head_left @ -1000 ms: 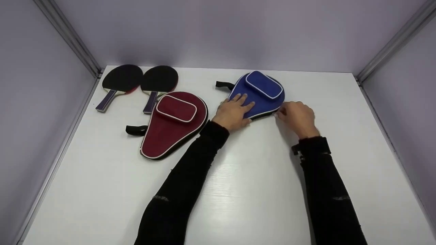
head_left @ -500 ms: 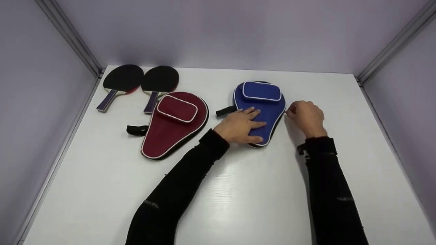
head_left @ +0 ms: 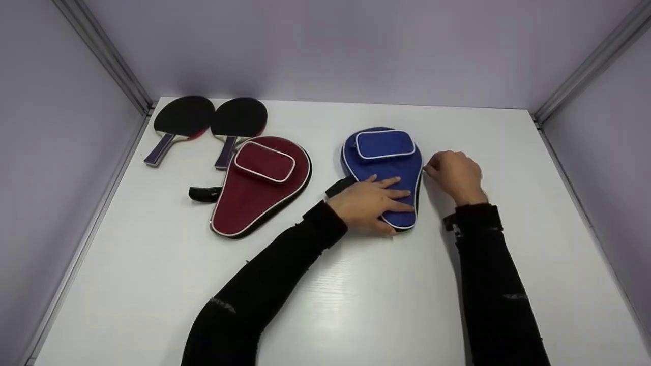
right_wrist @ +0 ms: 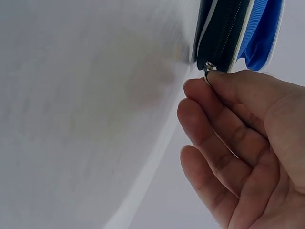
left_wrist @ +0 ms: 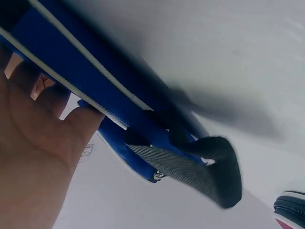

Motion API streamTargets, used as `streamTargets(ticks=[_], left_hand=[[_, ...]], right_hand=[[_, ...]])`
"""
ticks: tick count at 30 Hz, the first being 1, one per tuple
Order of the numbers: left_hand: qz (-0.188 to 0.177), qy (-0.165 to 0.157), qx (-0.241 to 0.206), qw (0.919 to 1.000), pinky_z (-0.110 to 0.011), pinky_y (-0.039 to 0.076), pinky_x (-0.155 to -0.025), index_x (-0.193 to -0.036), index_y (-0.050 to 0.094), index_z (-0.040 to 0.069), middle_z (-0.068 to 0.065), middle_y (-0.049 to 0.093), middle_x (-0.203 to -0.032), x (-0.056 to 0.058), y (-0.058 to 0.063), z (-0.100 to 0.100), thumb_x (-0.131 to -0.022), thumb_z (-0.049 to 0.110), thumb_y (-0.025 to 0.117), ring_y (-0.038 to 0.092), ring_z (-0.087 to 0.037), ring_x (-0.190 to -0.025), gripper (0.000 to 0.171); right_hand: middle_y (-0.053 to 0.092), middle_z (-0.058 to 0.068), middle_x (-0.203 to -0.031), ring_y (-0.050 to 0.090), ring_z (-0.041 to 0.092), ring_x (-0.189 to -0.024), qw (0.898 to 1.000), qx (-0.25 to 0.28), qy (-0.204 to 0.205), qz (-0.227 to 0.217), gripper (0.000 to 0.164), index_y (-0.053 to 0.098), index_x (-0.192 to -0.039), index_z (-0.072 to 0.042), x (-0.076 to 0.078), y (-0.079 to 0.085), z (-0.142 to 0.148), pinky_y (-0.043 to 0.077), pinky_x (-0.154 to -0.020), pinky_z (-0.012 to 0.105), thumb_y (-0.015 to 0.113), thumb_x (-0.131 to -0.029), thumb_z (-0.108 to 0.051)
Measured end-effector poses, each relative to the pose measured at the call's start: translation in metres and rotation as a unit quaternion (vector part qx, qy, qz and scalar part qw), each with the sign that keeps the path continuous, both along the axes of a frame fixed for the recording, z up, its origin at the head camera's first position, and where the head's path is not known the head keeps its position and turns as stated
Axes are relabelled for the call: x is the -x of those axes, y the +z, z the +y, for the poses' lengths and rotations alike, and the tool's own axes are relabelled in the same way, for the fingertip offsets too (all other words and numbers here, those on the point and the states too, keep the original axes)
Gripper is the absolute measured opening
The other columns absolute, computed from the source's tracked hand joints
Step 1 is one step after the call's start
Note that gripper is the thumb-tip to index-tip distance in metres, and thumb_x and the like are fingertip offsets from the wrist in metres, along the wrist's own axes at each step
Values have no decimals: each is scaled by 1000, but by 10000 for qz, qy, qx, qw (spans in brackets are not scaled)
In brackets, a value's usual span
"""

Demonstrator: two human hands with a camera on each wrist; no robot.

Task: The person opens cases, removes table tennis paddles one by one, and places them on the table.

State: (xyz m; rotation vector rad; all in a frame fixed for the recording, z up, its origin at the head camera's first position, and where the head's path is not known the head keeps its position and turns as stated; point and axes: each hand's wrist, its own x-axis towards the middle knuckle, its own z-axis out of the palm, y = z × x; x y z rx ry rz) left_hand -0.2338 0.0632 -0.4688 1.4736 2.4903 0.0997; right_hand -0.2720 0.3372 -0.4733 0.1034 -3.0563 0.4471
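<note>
A blue table tennis bat case (head_left: 387, 169) with white piping and a front pocket lies on the white table. My left hand (head_left: 367, 204) rests on its narrow part with the fingers spread. In the left wrist view, a dark strap loop (left_wrist: 217, 169) juts from the edge of the case (left_wrist: 81, 62), beside my left hand (left_wrist: 45, 143). My right hand (head_left: 456, 175) is at the right edge of the case. There its thumb and index finger pinch the metal zipper pull (right_wrist: 208, 70), seen in the right wrist view at the end of the dark zipper (right_wrist: 228, 33).
Left of the blue case lies a red bat case (head_left: 264, 188) with a black strap (head_left: 204, 194). Behind it, two black-faced table tennis bats (head_left: 184, 118) lie at the table's back left. Pale walls (head_left: 325, 51) enclose the table (head_left: 335, 295) at the back and sides.
The blue case has turned clockwise and its narrow end has come nearer the front. My left hand moved toward the front with it. My right hand shifted slightly right, still pinching the zipper pull.
</note>
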Motion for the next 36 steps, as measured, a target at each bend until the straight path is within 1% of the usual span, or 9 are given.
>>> streamTargets(ticks=[10, 17, 21, 29, 36], left_hand=[[-123, 133, 34, 9998, -64, 18, -152, -181, 46, 43, 4, 31, -197, 10, 0, 1, -111, 64, 73, 12, -29, -188, 78], [-140, 205, -157, 9996, -64, 18, -152, -180, 48, 41, 5, 32, -196, 16, -2, 0, -111, 63, 74, 13, -28, -188, 77], [-142, 256, -192, 9994, -63, 18, -153, -180, 49, 41, 6, 31, -196, 19, -4, 0, -111, 62, 74, 12, -28, -188, 77], [-180, 306, -218, 9991, -66, 18, -152, -180, 49, 39, 3, 31, -197, 28, -4, 2, -110, 62, 75, 14, -31, -188, 78], [-123, 421, -267, 9987, -64, 17, -152, -180, 49, 38, 4, 31, -197, 35, -5, 2, -109, 62, 77, 13, -30, -188, 80]], right_hand=[[88, 21, -105, 80, 40, -89, 9999, 89, 24, -139, 25, 88, -113, -1, 0, 3, 0, 62, -78, 62, 76, -112, -23], [88, 22, -108, 81, 41, -92, 9998, 73, 65, -161, 26, 87, -116, 0, 0, 3, -1, 64, -80, 63, 75, -113, -23], [88, 23, -110, 82, 43, -94, 9997, 70, 66, -212, 27, 87, -117, 0, -1, 2, -1, 64, -82, 64, 76, -113, -24], [88, 19, -107, 82, 42, -95, 9995, 106, 171, -255, 26, 89, -117, -2, 0, 3, -1, 64, -80, 63, 77, -113, -25], [88, 22, -116, 83, 47, -104, 9987, 145, 250, -424, 27, 88, -119, -2, 0, 4, -2, 64, -87, 67, 76, -114, -25]])
